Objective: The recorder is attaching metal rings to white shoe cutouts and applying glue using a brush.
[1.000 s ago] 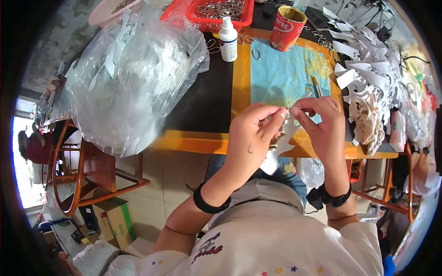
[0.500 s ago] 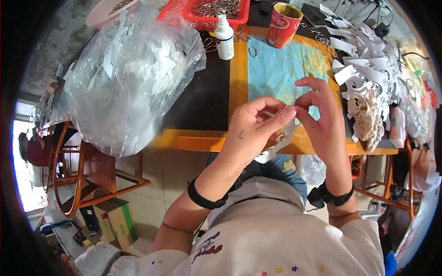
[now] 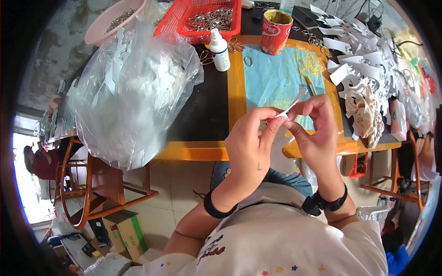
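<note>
Close together above the table's front edge, both hands pinch a thin white strip (image 3: 295, 103). My left hand (image 3: 251, 143) presses it between thumb and forefinger, where it looks folded. My right hand (image 3: 321, 140) has its thumb and forefinger against the same fold, with the other fingers curled. One end of the strip sticks up between the hands. Whether a metal ring sits in the fold is hidden by my fingers. Beyond them lies a blue sheet (image 3: 262, 83) smeared with yellow residue, bearing a thin brush-like stick (image 3: 311, 86).
A red can (image 3: 275, 37) stands at the sheet's far edge, with a white bottle (image 3: 219, 57) to its left. Farther back are a red basket (image 3: 177, 20) of metal rings and a pink basket (image 3: 99, 23). A large plastic bag (image 3: 138, 92) fills the left; white cut pieces (image 3: 368, 55) pile up right.
My right hand's raised fingers have curled in toward the left hand. The white strip now shows clearly, sticking up between them. My view has shifted slightly.
</note>
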`<state>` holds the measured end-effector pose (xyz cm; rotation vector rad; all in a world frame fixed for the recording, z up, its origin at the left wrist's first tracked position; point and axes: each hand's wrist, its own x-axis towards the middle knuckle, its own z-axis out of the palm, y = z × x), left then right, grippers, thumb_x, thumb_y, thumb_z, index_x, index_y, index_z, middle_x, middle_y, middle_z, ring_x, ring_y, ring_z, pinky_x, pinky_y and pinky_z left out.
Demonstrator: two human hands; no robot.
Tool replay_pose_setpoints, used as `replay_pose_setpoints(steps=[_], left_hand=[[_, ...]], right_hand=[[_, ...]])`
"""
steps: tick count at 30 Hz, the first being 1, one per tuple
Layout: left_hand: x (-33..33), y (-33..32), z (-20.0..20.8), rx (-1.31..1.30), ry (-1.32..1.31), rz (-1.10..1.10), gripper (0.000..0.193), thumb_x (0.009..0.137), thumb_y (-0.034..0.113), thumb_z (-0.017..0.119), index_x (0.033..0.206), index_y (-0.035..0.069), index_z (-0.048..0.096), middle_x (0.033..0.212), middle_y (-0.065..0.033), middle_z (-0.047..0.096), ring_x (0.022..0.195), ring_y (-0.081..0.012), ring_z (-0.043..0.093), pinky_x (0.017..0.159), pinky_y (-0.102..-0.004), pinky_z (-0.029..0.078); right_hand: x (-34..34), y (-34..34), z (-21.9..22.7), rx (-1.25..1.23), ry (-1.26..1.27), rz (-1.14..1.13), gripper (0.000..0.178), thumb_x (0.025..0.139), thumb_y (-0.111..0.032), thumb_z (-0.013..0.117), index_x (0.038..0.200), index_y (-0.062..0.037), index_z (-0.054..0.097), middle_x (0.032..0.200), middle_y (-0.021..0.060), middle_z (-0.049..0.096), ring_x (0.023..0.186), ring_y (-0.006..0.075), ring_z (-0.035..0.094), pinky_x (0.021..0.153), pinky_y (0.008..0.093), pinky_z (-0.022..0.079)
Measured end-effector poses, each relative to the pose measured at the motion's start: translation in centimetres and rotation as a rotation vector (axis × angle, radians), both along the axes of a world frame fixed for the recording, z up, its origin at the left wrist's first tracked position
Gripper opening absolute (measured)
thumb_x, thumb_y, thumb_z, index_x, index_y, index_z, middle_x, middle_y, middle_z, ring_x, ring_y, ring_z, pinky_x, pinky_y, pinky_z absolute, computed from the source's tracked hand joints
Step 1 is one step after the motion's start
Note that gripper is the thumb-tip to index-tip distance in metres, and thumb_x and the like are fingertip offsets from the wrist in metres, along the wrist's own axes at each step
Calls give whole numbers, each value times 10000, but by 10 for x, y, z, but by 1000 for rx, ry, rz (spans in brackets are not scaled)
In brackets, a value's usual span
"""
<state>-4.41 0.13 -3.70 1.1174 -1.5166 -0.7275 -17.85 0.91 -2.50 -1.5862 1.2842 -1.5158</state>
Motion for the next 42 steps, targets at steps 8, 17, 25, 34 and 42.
replay_pose_setpoints(steps=[8,17,25,34,42], left_hand=[[-5,4,-5,200,572,-120,137,914,107,658,914,5,566,898,-56,654,765,-49,556,642,-202,449],[1,-1,0,422,828,-235,233,879,39,680,1023,18,498,958,-115,669,859,-77,600,733,-206,476],[3,-5,-4,414,699,-181,274,852,15,700,1051,11,512,955,-162,690,838,-113,645,734,-222,510],[2,-2,10,532,782,-179,358,844,33,709,1153,-25,538,950,-144,690,856,-113,639,751,-221,500],[18,-9,9,752,763,-336,345,870,158,710,1135,-23,585,975,-96,687,893,-93,620,815,-243,476]], right_hand=[[9,-1,4,-77,50,-53,330,743,164,637,903,-44,437,810,68,578,755,149,597,736,274,500],[4,-11,12,119,-189,18,421,736,100,694,1022,-51,425,793,57,597,756,125,603,742,254,491],[13,-10,14,-107,325,-339,569,707,45,721,1207,-32,460,894,61,592,851,149,552,786,313,454],[-14,-11,-3,321,-297,271,189,911,-206,629,977,-29,621,824,11,577,772,98,489,717,268,401],[-15,-4,0,331,-398,391,175,916,-158,640,885,12,667,764,-3,590,711,68,492,634,230,383]])
